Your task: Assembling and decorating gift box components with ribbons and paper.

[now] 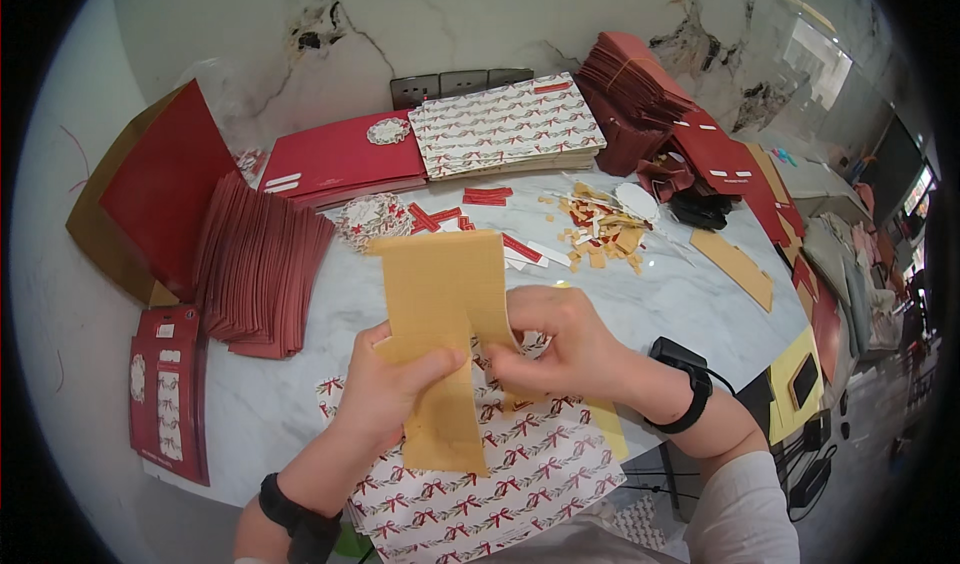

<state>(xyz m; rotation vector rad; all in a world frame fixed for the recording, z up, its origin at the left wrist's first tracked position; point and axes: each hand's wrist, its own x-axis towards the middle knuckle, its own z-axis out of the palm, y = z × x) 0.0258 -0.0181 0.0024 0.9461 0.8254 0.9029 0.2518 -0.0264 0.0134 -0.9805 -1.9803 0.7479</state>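
A yellow-brown cardboard piece [442,286], folded and with flaps, is held up between both hands. My left hand [412,376] grips its lower left part, the thumb lying across the front. At its right edge, my right hand [551,339] pinches a bent flap between thumb and fingers. Beneath the hands lie patterned sheets [517,481] printed with garlands and red bows. Part of another yellow-brown piece shows under my right hand, mostly hidden.
Behind stand red folders [345,155], a patterned stack [510,125] and banded dark red pieces [637,76]. A fanned red stack [259,271] is at left. Wreath cutouts [373,219], red labels [487,196] and cardboard scraps [607,226] lie beyond the hands. A phone [805,381] rests at right.
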